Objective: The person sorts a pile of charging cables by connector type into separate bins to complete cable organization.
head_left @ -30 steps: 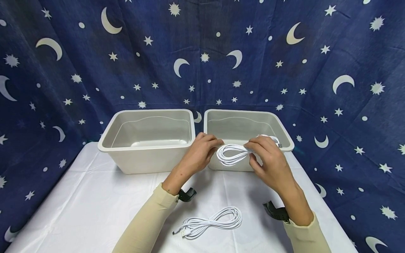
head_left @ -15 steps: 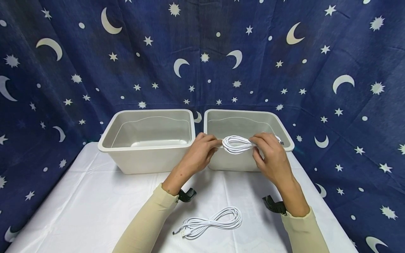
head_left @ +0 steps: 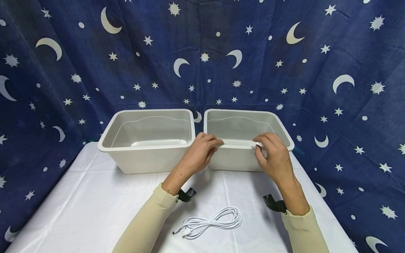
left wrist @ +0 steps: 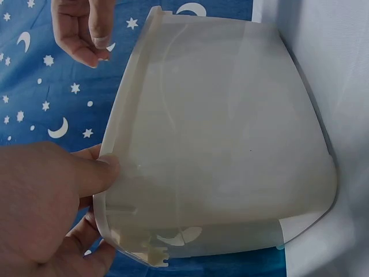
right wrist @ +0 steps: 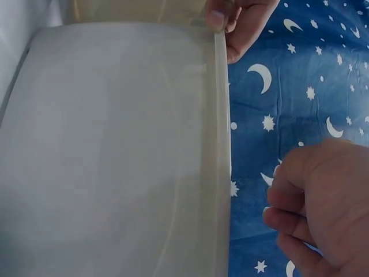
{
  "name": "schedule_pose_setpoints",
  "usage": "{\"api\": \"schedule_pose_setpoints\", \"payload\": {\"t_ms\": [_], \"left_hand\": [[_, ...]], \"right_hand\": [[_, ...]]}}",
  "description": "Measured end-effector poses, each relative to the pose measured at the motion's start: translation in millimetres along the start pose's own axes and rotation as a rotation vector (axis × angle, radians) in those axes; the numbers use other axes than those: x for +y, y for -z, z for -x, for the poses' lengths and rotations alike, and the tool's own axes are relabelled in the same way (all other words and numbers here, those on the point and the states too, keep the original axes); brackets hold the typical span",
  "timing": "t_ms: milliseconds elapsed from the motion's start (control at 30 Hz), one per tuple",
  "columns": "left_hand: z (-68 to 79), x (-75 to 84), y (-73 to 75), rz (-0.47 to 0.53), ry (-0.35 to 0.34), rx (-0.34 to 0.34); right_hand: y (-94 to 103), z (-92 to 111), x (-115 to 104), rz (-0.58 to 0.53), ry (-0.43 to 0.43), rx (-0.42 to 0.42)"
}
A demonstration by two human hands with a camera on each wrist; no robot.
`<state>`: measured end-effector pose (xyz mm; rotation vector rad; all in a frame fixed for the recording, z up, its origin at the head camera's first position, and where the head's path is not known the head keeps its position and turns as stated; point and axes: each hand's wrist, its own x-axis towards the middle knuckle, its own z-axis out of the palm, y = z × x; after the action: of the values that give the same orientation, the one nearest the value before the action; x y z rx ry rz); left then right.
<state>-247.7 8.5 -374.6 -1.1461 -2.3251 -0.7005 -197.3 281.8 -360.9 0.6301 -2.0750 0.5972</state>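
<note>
My left hand (head_left: 201, 149) grips the front rim of the right-hand plastic bin (head_left: 235, 158) near its left corner. In the left wrist view, the thumb (left wrist: 101, 173) presses on the outside of that rim with the other fingers behind it. My right hand (head_left: 273, 156) is over the same bin's front rim, towards its right end, fingers loosely bent and nothing between them. The right wrist view shows this hand (right wrist: 323, 208) apart from the bin wall (right wrist: 115, 144). A coiled white cable (head_left: 210, 222) lies on the table between my forearms. The near floor of the right-hand bin is hidden behind its front wall.
A matching plastic bin (head_left: 152, 160) stands close on the left, with a narrow gap between the two. Both are on a white-covered table (head_left: 79, 207). Behind hangs a dark blue curtain (head_left: 202, 80) with moons and stars.
My right hand has raised a coiled white cable over the right-hand bin's front rim and let it go; that coil is now out of sight. My left hand has stayed on the rim.
</note>
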Motion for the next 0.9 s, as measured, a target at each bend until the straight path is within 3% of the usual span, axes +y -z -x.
{"api": "schedule_pose_setpoints", "payload": {"t_ms": [433, 900], "left_hand": [[0.1, -1.2, 0.0, 0.002, -0.015, 0.001], [-0.1, -1.1, 0.3, -0.002, -0.002, -0.003]], "right_hand": [[1.0, 4, -7, -0.005, 0.005, -0.079], [-4.8, 13, -16, -0.027, 0.069, -0.137]]}}
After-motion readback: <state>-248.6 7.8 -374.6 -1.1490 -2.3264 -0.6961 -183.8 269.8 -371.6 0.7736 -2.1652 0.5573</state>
